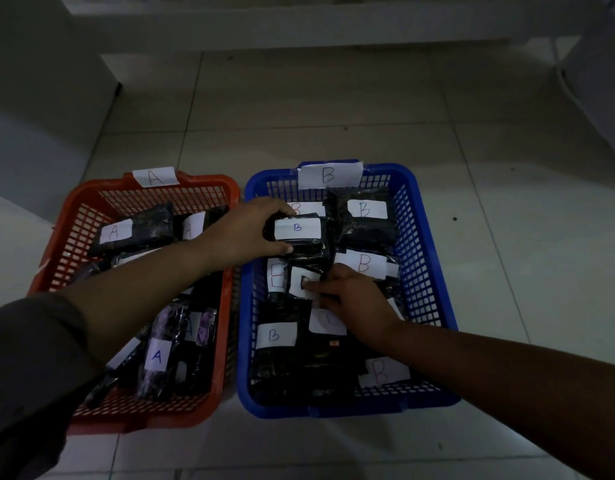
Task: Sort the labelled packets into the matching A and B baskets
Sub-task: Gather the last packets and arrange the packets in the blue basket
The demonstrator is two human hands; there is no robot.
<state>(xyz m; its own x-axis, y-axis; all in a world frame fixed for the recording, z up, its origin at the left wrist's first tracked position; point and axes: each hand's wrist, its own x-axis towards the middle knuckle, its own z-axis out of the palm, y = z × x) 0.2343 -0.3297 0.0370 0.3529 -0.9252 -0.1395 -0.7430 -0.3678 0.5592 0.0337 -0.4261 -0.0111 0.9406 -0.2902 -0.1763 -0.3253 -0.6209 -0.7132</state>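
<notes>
Holding a dark plastic B-labelled packet (300, 233) over the far half of the blue slatted plastic B basket (430, 271), the left hand (243, 233) grasps it firmly. The right hand (351, 299) pinches another black packet (304, 282) mid-basket. Risk: dim light could cause misread labels, and the piled packets could slide.

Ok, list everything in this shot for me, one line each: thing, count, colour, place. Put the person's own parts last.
Red basket: one, red, left on the floor, paper tag marked A on its far rim.
Blue basket: one, blue, right beside the red one, paper tag marked B on its far rim.
A packets: several, exact count unclear, dark with white A labels, in the red basket.
B packets: several, exact count unclear, dark with white B labels, in the blue basket.
Floor: pale tiles, under both baskets.
Left hand: grips a B-labelled packet over the blue basket.
Right hand: in the blue basket, fingers on a packet label.
</notes>
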